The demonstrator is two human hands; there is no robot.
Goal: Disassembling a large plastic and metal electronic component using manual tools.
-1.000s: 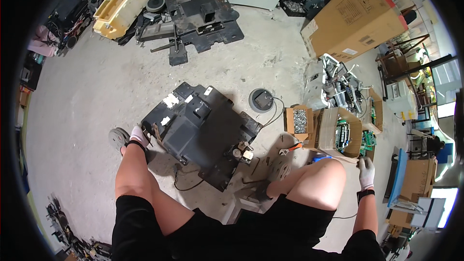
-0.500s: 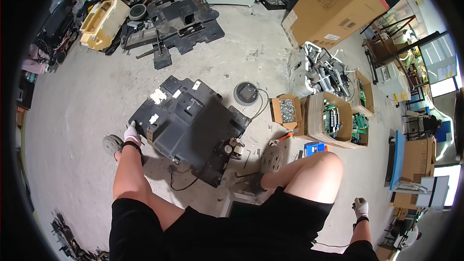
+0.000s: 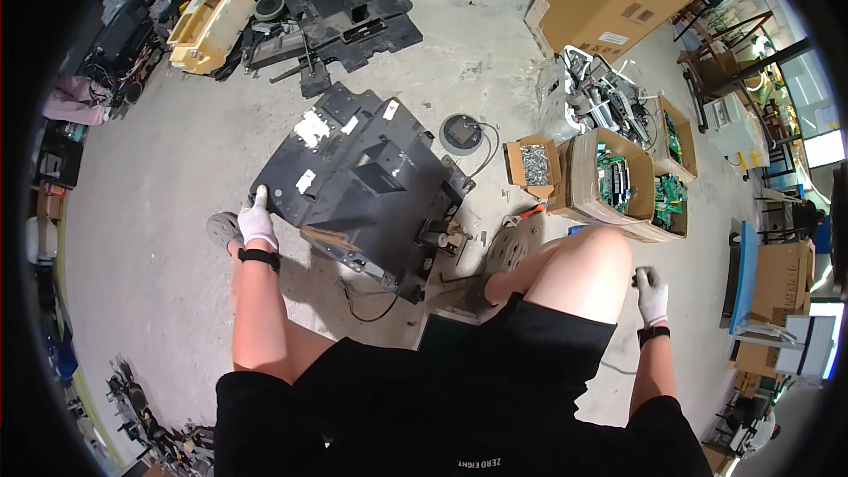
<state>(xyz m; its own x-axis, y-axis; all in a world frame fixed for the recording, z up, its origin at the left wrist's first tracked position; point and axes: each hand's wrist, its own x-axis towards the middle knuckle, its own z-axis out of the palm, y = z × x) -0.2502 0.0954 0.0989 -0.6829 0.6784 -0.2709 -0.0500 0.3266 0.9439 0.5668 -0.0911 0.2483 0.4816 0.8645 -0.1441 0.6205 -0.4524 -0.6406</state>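
Observation:
A large black panel (image 3: 340, 199), with raised brackets and torn white labels, stands tilted up off the floor in front of me. At its left corner my gloved left hand (image 3: 257, 216) is closed on the edge, thumb on top. A brass-coloured metal part (image 3: 446, 236) sits at the panel's right end. Out to the right, beyond my knee, my gloved right hand (image 3: 652, 294) is held away from the panel. Its fingers are curled with dark tips, and what they hold, if anything, cannot be made out.
A round dark disc with a cable (image 3: 461, 134) lies beyond the panel. To the right stand a small box of screws (image 3: 514, 163), a carton of circuit boards (image 3: 579, 181) and a white bin of metal scrap (image 3: 555, 93). Orange-handled pliers (image 3: 533, 211) lie by my right shoe.
My left hand has lifted the panel's near left side, so it tilts more. The right hand has come forward from beside my hip. The whole view has shifted slightly.

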